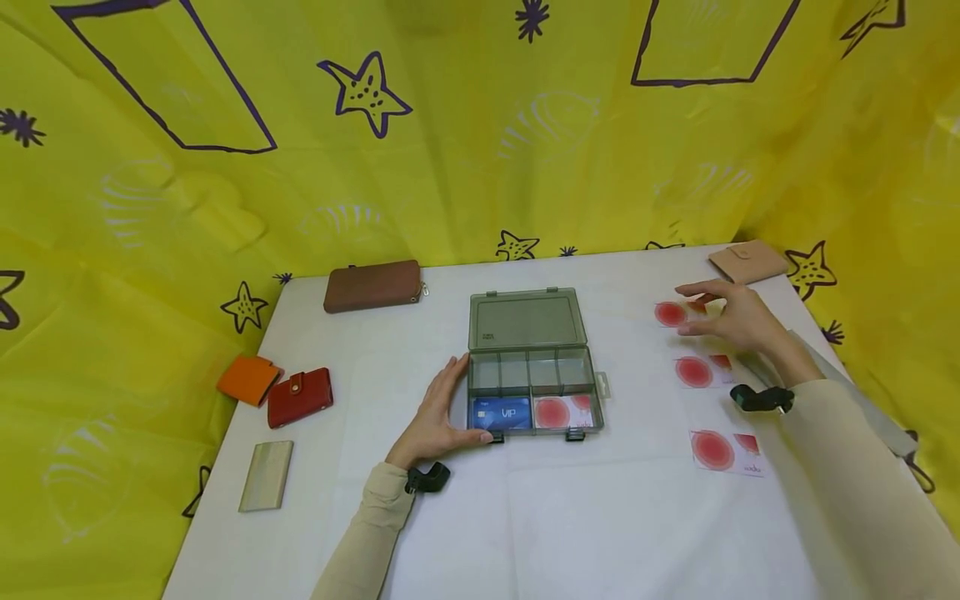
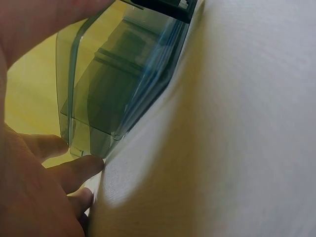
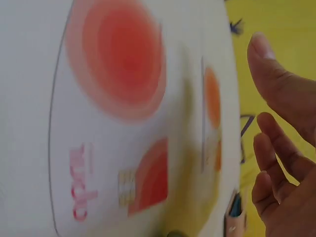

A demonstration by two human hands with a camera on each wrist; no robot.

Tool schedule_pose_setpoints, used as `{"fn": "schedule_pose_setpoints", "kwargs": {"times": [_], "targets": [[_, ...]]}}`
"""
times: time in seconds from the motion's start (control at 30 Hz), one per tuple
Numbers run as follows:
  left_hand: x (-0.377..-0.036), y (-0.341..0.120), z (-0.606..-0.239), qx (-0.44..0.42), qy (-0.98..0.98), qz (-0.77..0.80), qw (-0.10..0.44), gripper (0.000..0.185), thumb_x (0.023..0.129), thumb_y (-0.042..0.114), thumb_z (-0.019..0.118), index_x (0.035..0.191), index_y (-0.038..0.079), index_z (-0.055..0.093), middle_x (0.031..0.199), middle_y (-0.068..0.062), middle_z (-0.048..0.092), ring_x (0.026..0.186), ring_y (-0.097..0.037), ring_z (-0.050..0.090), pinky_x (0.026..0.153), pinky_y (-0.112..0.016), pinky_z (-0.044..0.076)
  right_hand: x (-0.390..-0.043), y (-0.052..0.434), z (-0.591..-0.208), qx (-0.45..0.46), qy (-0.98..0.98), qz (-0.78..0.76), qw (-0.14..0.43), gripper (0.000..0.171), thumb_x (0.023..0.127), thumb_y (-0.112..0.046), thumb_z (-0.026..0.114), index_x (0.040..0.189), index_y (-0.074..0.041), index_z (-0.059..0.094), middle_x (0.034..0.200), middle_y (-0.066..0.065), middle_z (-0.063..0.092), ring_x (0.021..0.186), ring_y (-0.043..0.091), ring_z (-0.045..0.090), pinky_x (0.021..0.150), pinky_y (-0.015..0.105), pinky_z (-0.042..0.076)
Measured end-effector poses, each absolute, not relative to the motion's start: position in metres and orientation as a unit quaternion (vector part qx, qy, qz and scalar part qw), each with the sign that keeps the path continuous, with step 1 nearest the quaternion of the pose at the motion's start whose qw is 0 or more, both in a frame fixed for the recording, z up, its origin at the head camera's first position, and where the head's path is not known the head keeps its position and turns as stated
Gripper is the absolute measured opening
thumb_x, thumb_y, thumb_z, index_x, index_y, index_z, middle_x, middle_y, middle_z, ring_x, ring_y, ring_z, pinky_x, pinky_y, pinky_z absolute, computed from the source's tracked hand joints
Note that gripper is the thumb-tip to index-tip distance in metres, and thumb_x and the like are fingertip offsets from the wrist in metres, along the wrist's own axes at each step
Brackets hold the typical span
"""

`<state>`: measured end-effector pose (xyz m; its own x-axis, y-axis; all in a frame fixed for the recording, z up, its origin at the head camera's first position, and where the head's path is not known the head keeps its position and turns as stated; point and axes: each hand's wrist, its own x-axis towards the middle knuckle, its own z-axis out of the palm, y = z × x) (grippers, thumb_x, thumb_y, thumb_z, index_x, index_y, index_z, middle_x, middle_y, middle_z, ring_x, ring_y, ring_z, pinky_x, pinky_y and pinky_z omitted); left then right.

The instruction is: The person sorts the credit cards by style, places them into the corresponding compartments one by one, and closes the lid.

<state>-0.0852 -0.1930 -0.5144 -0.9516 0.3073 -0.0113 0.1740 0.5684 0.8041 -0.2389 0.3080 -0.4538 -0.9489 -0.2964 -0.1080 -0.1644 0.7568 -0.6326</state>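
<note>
A grey translucent divided box (image 1: 527,332) lies with its lid folded back. In its front compartments are a blue VIP card (image 1: 501,413) and a white card with a red circle (image 1: 562,412). My left hand (image 1: 435,414) spans the box's left side, fingertips at the side wall and thumb by the front latch. Over the farthest of three red-circle cards (image 1: 670,314) hovers my right hand (image 1: 738,318), its thumb and index finger apart around nothing. Nearer me lie the middle card (image 1: 693,372) and the front card (image 1: 712,450).
A brown zip wallet (image 1: 372,287) lies at the back left. Along the left are an orange wallet (image 1: 248,379), a red wallet (image 1: 299,397) and a beige card holder (image 1: 266,476). A tan wallet (image 1: 748,261) sits back right; a grey flat item (image 1: 862,392) is partly behind my right arm.
</note>
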Motion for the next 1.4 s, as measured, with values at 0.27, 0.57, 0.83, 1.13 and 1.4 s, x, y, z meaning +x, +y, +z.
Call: {"fn": "schedule_pose_setpoints", "kwargs": {"times": [0.27, 0.57, 0.83, 1.13, 1.4], "targets": [[-0.084, -0.193, -0.514, 0.139, 0.877, 0.453, 0.077, 0.128, 0.075, 0.04, 0.095, 0.172, 0.022, 0.015, 0.178, -0.019, 0.012, 0.165, -0.043, 0.009, 0.126, -0.076, 0.014, -0.259, 0.318, -0.468, -0.15, 0.94, -0.279, 0.129, 0.066, 0.09, -0.019, 0.086, 0.147, 0.002, 0.058, 0.137, 0.035, 0.058, 0.121, 0.05, 0.053, 0.107, 0.067, 0.043], [-0.086, -0.193, -0.515, 0.134, 0.881, 0.445, 0.085, 0.128, 0.075, 0.04, 0.095, 0.173, 0.024, 0.014, 0.179, -0.018, 0.009, 0.165, -0.042, 0.008, 0.127, -0.074, 0.012, -0.259, 0.319, -0.468, -0.123, 0.94, -0.279, 0.153, 0.062, 0.088, -0.029, 0.09, 0.133, 0.001, 0.062, 0.114, 0.021, 0.061, 0.103, 0.034, 0.053, 0.085, 0.033, 0.046], [-0.086, -0.193, -0.516, 0.136, 0.882, 0.445, 0.08, 0.128, 0.074, 0.039, 0.095, 0.173, 0.023, 0.014, 0.179, -0.018, 0.01, 0.165, -0.043, 0.008, 0.127, -0.074, 0.011, -0.247, 0.315, -0.474, -0.147, 0.936, -0.304, 0.101, 0.047, 0.094, -0.022, 0.082, 0.129, -0.006, 0.055, 0.107, 0.022, 0.057, 0.095, 0.035, 0.052, 0.081, 0.037, 0.041], [-0.086, -0.193, -0.517, 0.138, 0.881, 0.446, 0.08, 0.128, 0.075, 0.039, 0.095, 0.173, 0.022, 0.014, 0.178, -0.019, 0.011, 0.165, -0.042, 0.008, 0.127, -0.074, 0.012, -0.226, 0.297, -0.459, -0.139, 0.909, -0.392, 0.016, 0.04, 0.104, -0.008, 0.068, 0.142, -0.007, 0.057, 0.114, 0.026, 0.063, 0.065, 0.012, 0.068, 0.06, 0.022, 0.058], [-0.085, -0.193, -0.515, 0.135, 0.883, 0.441, 0.083, 0.128, 0.075, 0.039, 0.095, 0.173, 0.022, 0.014, 0.179, -0.018, 0.01, 0.165, -0.043, 0.008, 0.128, -0.073, 0.011, -0.197, 0.264, -0.449, -0.103, 0.782, -0.615, 0.027, 0.05, 0.095, 0.004, 0.075, 0.142, 0.002, 0.059, 0.101, -0.009, 0.073, 0.073, 0.013, 0.079, 0.068, 0.026, 0.065]]}}
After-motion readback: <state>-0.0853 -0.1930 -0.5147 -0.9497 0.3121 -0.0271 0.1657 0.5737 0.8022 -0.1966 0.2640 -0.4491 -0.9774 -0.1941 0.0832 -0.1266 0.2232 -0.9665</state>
